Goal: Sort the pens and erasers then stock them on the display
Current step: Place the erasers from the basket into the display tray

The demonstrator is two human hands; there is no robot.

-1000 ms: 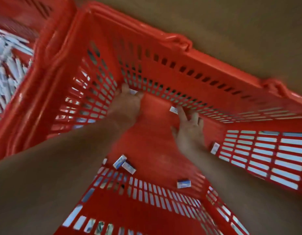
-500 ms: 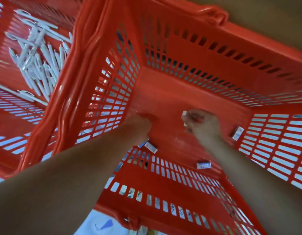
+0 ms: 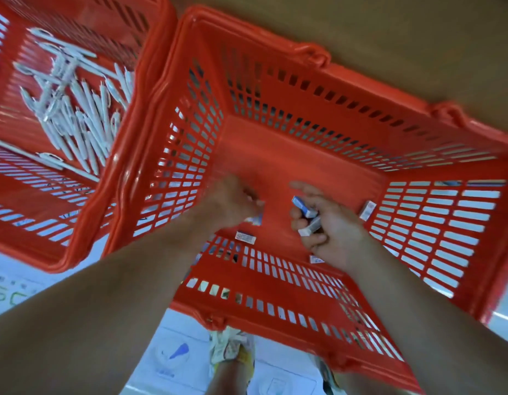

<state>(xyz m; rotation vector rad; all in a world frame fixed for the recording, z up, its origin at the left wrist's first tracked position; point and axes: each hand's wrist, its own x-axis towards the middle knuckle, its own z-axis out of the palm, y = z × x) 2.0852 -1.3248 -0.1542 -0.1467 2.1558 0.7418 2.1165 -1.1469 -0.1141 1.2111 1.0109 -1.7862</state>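
Both my hands reach down into a red slatted basket [image 3: 275, 67]. My right hand [image 3: 332, 232] is palm up and closed around two small blue-and-white erasers [image 3: 304, 208]. My left hand [image 3: 232, 201] is blurred, with its fingers curled over another eraser [image 3: 254, 219] near the basket floor. Loose erasers lie on the floor: one below my left hand [image 3: 245, 237], one by the right wall [image 3: 367, 210], and one partly hidden under my right wrist [image 3: 315, 259]. A second red basket [image 3: 84, 212] at the left holds several white pens [image 3: 76, 109].
The two baskets stand side by side, touching at their rims. A brown surface [image 3: 418, 38] lies beyond them. Below the near rim I see a pale floor and a shoe [image 3: 230, 349].
The view has pulled back and both hands have drawn toward the near side of the basket. My right hand turned palm up with erasers in it; my left hand moved down over another eraser.
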